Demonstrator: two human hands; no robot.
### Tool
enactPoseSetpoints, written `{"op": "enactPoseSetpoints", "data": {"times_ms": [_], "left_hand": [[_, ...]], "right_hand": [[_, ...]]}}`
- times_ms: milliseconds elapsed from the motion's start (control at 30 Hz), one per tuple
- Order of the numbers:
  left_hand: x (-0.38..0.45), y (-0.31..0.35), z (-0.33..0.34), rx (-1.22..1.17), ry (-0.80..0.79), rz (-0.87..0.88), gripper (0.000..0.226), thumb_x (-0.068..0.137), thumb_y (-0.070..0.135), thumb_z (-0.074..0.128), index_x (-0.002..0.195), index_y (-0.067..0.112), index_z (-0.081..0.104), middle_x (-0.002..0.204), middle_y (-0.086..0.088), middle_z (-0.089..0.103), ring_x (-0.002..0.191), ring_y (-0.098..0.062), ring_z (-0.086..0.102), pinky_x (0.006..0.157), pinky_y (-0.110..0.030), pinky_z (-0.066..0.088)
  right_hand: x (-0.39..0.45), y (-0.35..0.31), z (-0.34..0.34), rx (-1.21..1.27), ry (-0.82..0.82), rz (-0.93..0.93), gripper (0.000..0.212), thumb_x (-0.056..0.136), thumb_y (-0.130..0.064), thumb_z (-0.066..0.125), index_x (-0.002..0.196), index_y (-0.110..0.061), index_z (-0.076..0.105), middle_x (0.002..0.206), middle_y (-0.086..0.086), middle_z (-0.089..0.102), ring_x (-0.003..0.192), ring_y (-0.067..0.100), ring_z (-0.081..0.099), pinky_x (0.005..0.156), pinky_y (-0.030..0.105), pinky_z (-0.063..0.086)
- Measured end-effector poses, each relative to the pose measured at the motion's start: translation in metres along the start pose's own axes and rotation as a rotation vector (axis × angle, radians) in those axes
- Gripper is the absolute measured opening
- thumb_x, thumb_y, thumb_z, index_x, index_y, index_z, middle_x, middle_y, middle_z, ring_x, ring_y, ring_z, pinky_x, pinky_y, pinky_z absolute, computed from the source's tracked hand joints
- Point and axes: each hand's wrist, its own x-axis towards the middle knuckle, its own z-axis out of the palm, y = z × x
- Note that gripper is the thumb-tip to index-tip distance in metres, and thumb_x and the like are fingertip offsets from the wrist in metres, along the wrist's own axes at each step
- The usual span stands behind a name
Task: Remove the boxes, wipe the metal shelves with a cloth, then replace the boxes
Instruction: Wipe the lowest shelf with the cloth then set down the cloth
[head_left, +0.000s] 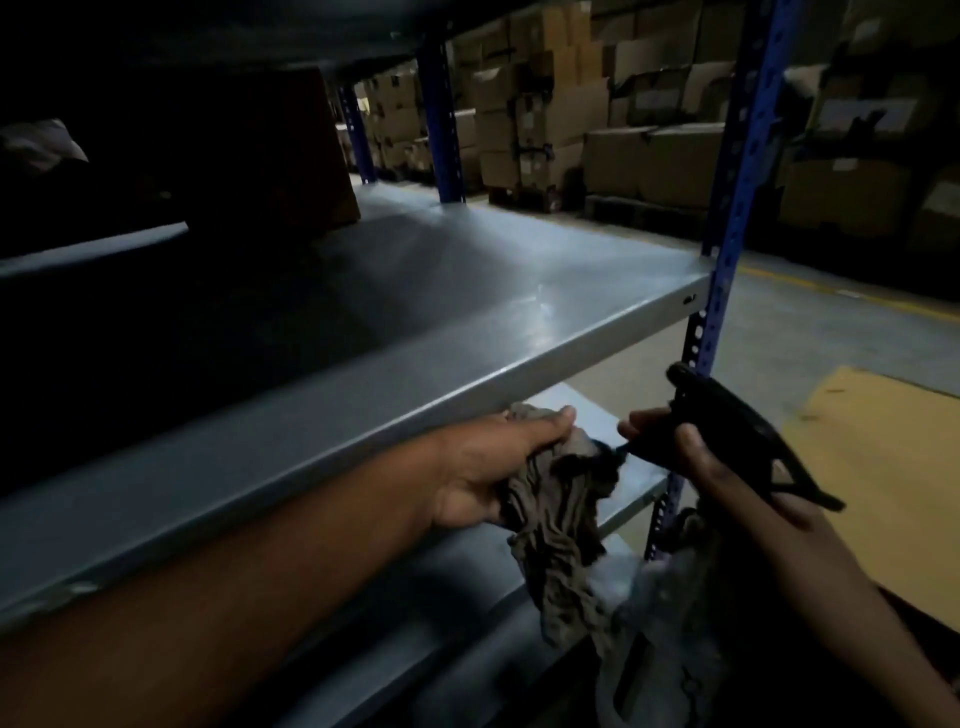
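My left hand (488, 462) grips a crumpled brown cloth (558, 525) just below the front lip of the grey metal shelf (467, 291). The cloth hangs down over the lower shelf (618, 441). My right hand (722, 467) holds a spray bottle by its black trigger head (727, 410), nozzle pointing left at the cloth; the translucent bottle body (660, 623) hangs below. A brown box (291, 150) stands in shadow at the back left of the shelf.
A blue perforated upright (727, 218) carries the shelf's right corner. Stacked cardboard boxes (597, 114) line the far side of the aisle. Flat yellow cardboard (883, 467) lies on the concrete floor at right. The shelf's left half is very dark.
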Motion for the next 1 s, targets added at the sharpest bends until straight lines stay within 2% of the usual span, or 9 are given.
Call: {"op": "enactPoseSetpoints", "data": {"times_ms": [67, 167, 233, 300, 400, 533, 700, 900, 1000], "left_hand": [[0.015, -0.017, -0.007, -0.017, 0.031, -0.04, 0.049, 0.097, 0.045, 0.051, 0.121, 0.004, 0.063, 0.122, -0.021, 0.065, 0.106, -0.031, 0.064, 0.103, -0.046, 0.046], [0.024, -0.03, -0.015, -0.028, 0.069, -0.011, 0.043, 0.099, 0.042, 0.048, 0.083, 0.01, 0.073, 0.09, -0.011, 0.071, 0.078, -0.021, 0.066, 0.084, -0.036, 0.052], [0.026, -0.031, -0.022, -0.074, 0.077, 0.043, 0.045, 0.101, 0.035, 0.046, 0.075, 0.011, 0.074, 0.09, -0.012, 0.069, 0.08, -0.022, 0.064, 0.092, -0.038, 0.05], [0.028, -0.031, -0.029, -0.157, 0.073, 0.109, 0.041, 0.101, 0.029, 0.046, 0.08, 0.008, 0.075, 0.093, -0.013, 0.07, 0.085, -0.022, 0.066, 0.1, -0.039, 0.047], [0.032, -0.032, -0.034, -0.278, 0.035, 0.164, 0.046, 0.102, 0.021, 0.043, 0.075, 0.009, 0.079, 0.086, -0.007, 0.075, 0.079, -0.015, 0.071, 0.086, -0.03, 0.055], [0.033, -0.032, -0.03, -0.324, -0.003, 0.194, 0.04, 0.101, 0.021, 0.045, 0.082, 0.009, 0.078, 0.092, -0.007, 0.074, 0.085, -0.016, 0.069, 0.094, -0.031, 0.05], [0.037, -0.032, -0.021, -0.299, -0.047, 0.23, 0.029, 0.101, 0.025, 0.046, 0.112, 0.005, 0.065, 0.106, -0.011, 0.069, 0.094, -0.019, 0.067, 0.092, -0.032, 0.052], [0.044, -0.032, -0.013, -0.265, -0.077, 0.238, 0.026, 0.099, 0.025, 0.048, 0.107, 0.008, 0.066, 0.108, -0.01, 0.067, 0.096, -0.018, 0.064, 0.098, -0.032, 0.048], [0.048, -0.032, -0.012, -0.275, -0.078, 0.232, 0.026, 0.098, 0.025, 0.05, 0.112, 0.008, 0.063, 0.11, -0.01, 0.066, 0.096, -0.018, 0.064, 0.096, -0.031, 0.049]], "right_hand": [[-0.003, 0.005, 0.011, -0.023, -0.024, -0.049, 0.028, 0.073, -0.056, 0.06, 0.095, -0.044, 0.072, 0.09, -0.028, 0.071, 0.078, -0.007, 0.067, 0.063, 0.012, 0.049], [-0.012, 0.019, 0.03, -0.132, -0.113, -0.14, 0.03, 0.08, -0.052, 0.056, 0.108, -0.046, 0.065, 0.104, -0.026, 0.068, 0.093, -0.006, 0.064, 0.07, 0.02, 0.055], [-0.012, 0.042, 0.034, -0.194, -0.12, -0.111, 0.03, 0.085, -0.053, 0.055, 0.111, -0.042, 0.064, 0.106, -0.024, 0.067, 0.1, -0.01, 0.061, 0.08, 0.026, 0.052], [-0.009, 0.06, 0.036, -0.231, -0.097, -0.076, 0.024, 0.087, -0.056, 0.054, 0.106, -0.044, 0.063, 0.105, -0.021, 0.067, 0.099, -0.01, 0.059, 0.082, 0.022, 0.047], [-0.005, 0.077, 0.037, -0.295, -0.092, -0.05, 0.021, 0.087, -0.057, 0.054, 0.105, -0.047, 0.06, 0.104, -0.016, 0.067, 0.097, -0.007, 0.059, 0.081, 0.015, 0.045], [0.0, 0.087, 0.038, -0.354, -0.098, -0.06, 0.029, 0.088, -0.056, 0.055, 0.103, -0.034, 0.066, 0.098, -0.018, 0.068, 0.092, -0.004, 0.062, 0.082, 0.024, 0.05], [0.001, 0.1, 0.041, -0.294, -0.004, -0.068, 0.048, 0.085, -0.06, 0.055, 0.094, -0.014, 0.064, 0.089, 0.006, 0.068, 0.085, 0.019, 0.066, 0.083, 0.046, 0.054], [-0.002, 0.101, 0.046, -0.234, 0.011, -0.121, 0.032, 0.09, -0.058, 0.056, 0.104, -0.031, 0.064, 0.099, -0.008, 0.069, 0.092, 0.008, 0.066, 0.078, 0.048, 0.056], [0.001, 0.101, 0.048, -0.193, 0.077, -0.122, 0.036, 0.085, -0.066, 0.053, 0.095, -0.033, 0.062, 0.084, -0.005, 0.066, 0.079, 0.015, 0.064, 0.071, 0.053, 0.055]]}}
